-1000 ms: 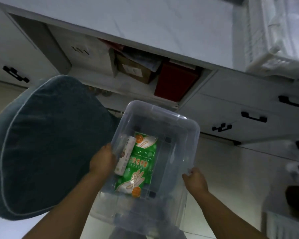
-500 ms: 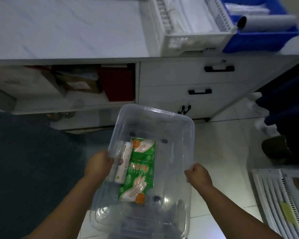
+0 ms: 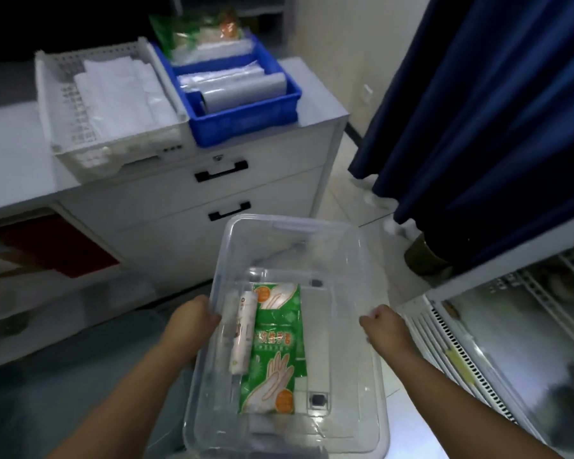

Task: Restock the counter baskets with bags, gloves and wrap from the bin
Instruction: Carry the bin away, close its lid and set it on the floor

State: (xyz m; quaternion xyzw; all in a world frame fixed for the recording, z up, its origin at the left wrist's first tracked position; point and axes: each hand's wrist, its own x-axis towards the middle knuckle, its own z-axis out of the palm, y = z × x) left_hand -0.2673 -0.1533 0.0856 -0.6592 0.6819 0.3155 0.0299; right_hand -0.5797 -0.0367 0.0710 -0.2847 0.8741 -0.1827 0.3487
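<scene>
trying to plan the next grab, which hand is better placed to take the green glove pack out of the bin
Probably the left. Both hands grip the clear bin: left hand on the left rim, right hand on the right. The glove pack lies left of centre, beside the white roll, nearer the left hand.

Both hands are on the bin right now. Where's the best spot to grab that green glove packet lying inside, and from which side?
Come straight down from above with the right hand. The green glove packet lies flat on the floor of the clear bin, and the white roll lies along its left edge. Its right long edge looks free, so pinch there near the middle, probably lifting that edge first.
</scene>
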